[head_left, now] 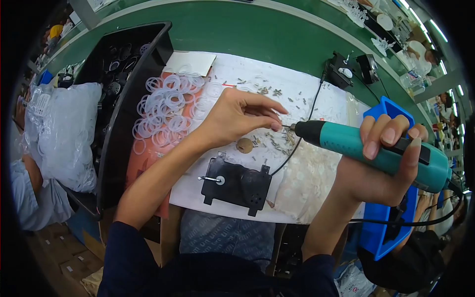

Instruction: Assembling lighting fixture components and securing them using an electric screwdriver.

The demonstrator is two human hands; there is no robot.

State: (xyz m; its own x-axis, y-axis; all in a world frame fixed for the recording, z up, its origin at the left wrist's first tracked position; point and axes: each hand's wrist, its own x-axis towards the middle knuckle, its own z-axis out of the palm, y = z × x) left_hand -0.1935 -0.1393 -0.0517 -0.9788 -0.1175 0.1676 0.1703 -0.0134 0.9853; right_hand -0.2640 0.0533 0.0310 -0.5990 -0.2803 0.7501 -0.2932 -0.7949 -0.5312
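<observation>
- On the white sheet [316, 99], head view: left hand [237, 116] hovered just above the scattered screws [277, 143], thumb and forefinger pressed together on one small screw [285, 126] at their tips.
- Right hand [381, 168] wrapped the teal electric screwdriver [366, 146] held near level, fingers curled over the barrel, thumb underneath; grip closed tight on it.
- Screwdriver tip pointed left, touching or just short of the pinched screw; contact point too small to tell.
- Judgement: seating the screw well called for keeping the bit in line with the screw shank, and holding the pinch until the bit caught the head.
- Judgement: risk was a dropped screw into the loose pile below.
- Black plastic part [236, 184] lay near the table edge, below the left hand, apart from both hands.
- Clear rings [166, 111] sat left of the left wrist, beside the black tray [123, 123]; blue bin [391, 111] behind the right hand.
</observation>
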